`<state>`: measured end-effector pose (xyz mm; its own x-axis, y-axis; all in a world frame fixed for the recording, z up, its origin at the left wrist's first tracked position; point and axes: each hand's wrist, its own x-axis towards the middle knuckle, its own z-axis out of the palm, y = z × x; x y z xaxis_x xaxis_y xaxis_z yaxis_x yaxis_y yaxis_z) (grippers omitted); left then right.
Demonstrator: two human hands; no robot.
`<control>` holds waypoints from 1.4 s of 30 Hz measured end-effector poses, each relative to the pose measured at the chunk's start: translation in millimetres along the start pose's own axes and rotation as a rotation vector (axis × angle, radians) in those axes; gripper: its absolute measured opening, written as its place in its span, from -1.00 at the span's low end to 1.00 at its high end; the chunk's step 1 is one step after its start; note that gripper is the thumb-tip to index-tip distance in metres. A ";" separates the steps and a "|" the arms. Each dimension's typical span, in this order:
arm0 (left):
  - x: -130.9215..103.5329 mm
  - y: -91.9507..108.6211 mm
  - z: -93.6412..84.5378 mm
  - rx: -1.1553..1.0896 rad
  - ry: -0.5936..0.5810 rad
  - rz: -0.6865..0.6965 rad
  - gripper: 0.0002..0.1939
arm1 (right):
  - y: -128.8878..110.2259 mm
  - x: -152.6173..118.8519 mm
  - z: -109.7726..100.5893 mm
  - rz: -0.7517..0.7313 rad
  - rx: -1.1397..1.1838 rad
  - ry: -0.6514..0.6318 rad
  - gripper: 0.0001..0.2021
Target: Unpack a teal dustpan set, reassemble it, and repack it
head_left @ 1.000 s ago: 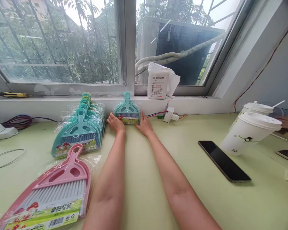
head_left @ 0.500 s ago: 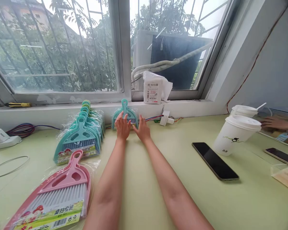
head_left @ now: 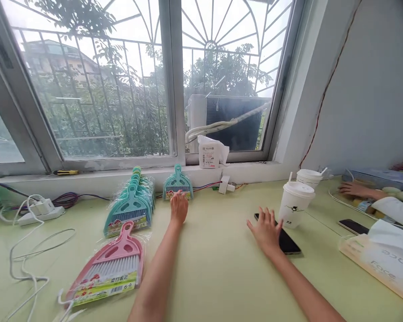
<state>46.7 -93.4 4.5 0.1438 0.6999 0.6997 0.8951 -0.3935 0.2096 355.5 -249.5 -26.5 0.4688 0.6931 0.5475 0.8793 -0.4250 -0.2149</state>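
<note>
A small teal dustpan and brush set (head_left: 177, 181) in clear wrapping leans upright against the wall under the window. Just in front of it is my left hand (head_left: 179, 208), its fingers loosely bent and partly over the printed label, with no grip on the set to be seen. My right hand (head_left: 267, 229) is spread open above a black phone (head_left: 289, 243), covering part of it; whether it touches the phone I cannot tell. Left of my left hand stands a row of wrapped teal dustpan sets (head_left: 129, 208). Before that row lies a pink dustpan set (head_left: 116, 257).
Two lidded white cups (head_left: 293, 203) stand beyond the phone. A tissue pack (head_left: 379, 264) and another phone (head_left: 353, 226) lie at the right, near another person's hand (head_left: 357, 189). White cables (head_left: 33, 277) and a power strip (head_left: 42, 214) are at the left. A small white pack (head_left: 208, 154) sits on the sill.
My right hand has left the small teal dustpan set and moved right, over the phone. My left hand has drawn slightly back from the set. The view has tilted up.
</note>
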 end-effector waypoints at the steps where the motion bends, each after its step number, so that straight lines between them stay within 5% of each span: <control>1: -7.4 2.7 -4.7 0.000 -0.019 -0.018 -0.67 | 13.1 -0.3 -0.8 0.082 -0.022 -0.064 -0.30; 4: -33.2 10.2 -22.3 -0.006 -0.074 -0.056 -0.69 | 33.3 1.9 1.3 0.131 -0.018 -0.236 -0.27; 9: -86.4 25.4 -59.3 -0.007 -0.258 -0.001 -0.73 | 39.7 5.6 -1.1 0.206 0.018 -0.265 -0.31; 16: -133.7 43.6 -97.9 -0.020 -0.351 0.039 -0.71 | 55.4 -23.8 -38.1 0.209 0.045 -0.383 -0.31; 25: -127.3 42.1 -94.7 -0.056 -0.477 0.017 -0.65 | 69.6 -88.3 -95.3 0.104 0.171 -0.320 -0.32; 42: -120.8 40.9 -90.4 -0.103 -0.531 0.021 -0.63 | 66.4 -112.1 -109.6 0.037 0.243 -0.280 -0.49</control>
<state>27.7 -248.0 -9.7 0.3789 0.8857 0.2684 0.8476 -0.4485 0.2836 352.2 -419.3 -13.6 0.4756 0.8267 0.3007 0.8399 -0.3250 -0.4347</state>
